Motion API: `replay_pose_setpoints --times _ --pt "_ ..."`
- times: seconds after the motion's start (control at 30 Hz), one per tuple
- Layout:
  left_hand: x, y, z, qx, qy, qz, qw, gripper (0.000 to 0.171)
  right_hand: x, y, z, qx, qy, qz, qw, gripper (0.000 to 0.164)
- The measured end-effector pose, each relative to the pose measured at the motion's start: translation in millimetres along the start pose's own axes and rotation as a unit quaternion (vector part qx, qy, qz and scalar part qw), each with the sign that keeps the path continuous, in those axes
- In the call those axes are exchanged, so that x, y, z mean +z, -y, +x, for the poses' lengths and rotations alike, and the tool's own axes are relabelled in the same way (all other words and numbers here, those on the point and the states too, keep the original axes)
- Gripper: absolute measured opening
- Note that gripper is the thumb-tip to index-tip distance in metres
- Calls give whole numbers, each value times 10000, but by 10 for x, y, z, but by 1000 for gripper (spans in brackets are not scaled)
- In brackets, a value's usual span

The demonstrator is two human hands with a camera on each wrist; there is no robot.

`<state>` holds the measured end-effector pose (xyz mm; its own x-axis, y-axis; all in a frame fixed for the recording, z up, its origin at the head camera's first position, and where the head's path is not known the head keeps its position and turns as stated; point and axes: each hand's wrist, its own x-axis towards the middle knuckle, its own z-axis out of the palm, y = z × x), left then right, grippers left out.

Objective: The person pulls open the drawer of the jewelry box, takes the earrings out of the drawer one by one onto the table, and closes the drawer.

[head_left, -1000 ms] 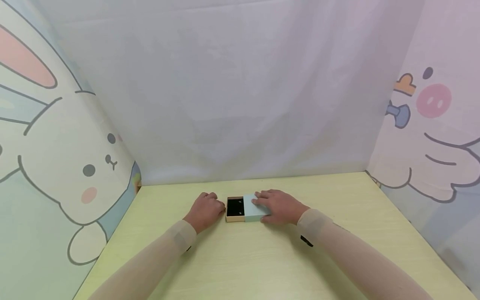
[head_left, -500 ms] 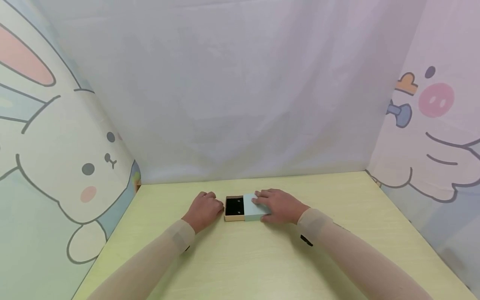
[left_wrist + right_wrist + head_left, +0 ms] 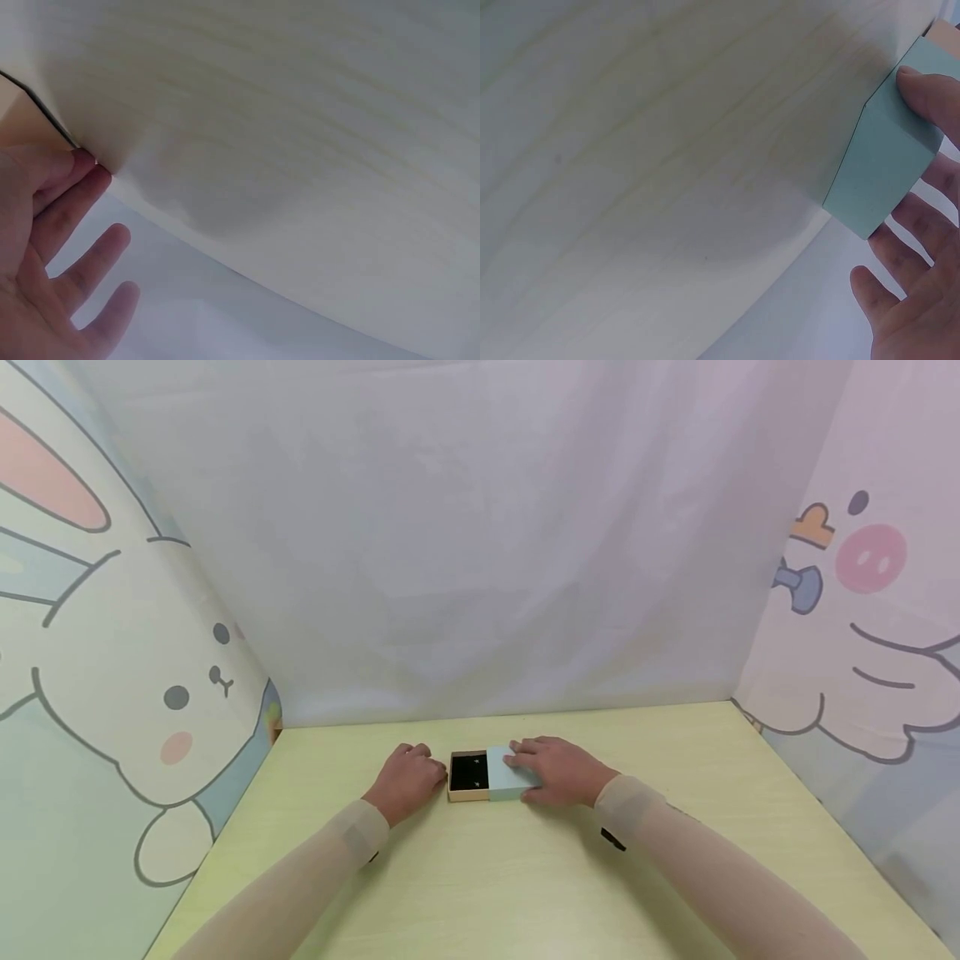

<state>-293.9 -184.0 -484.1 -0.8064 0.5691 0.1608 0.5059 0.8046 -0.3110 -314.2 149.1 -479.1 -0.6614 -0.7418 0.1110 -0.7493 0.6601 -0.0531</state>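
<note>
A small jewellery box stands partly slid open on the table, left of centre of my right arm in the head view. Its pale blue sleeve [image 3: 498, 781] covers the right part; the tan inner tray [image 3: 469, 796] sticks out leftward. Two tiny shiny pieces, like stud earrings [image 3: 476, 762], sit on the tray's black insert [image 3: 462, 772]. My left hand [image 3: 407, 782] pinches at the tray's left end with thumb and index fingertip; what lies between them is mostly hidden. My right hand [image 3: 564, 772] grips the sleeve, its thumb [image 3: 926, 94] on the near side and fingers over the top and far side.
The pale wood-grain table [image 3: 495, 877] spreads around the box. A grey-white cloth [image 3: 480, 568] hangs behind its far edge. Printed side panels show a rabbit [image 3: 142, 693] at the left and a pig-nosed figure [image 3: 870, 560] at the right.
The tray has slid slightly left out of the sleeve, with my left hand moving along. My right hand and the sleeve stay nearly still. Over the last half second hardly anything moves.
</note>
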Motion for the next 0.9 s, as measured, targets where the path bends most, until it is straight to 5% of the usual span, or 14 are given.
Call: replay_pose_setpoints --times 0.43,0.73,0.9 --pt "19 7 1 52 -17 59 10000 12 33 -20 22 127 104 71 9998 70" --pt "61 22 5 -110 -61 -554 9984 12 21 -19 1 20 -18 -21 10000 68" --pt "54 17 1 -126 38 -504 9986 20 6 -7 -5 85 34 64 9999 68"
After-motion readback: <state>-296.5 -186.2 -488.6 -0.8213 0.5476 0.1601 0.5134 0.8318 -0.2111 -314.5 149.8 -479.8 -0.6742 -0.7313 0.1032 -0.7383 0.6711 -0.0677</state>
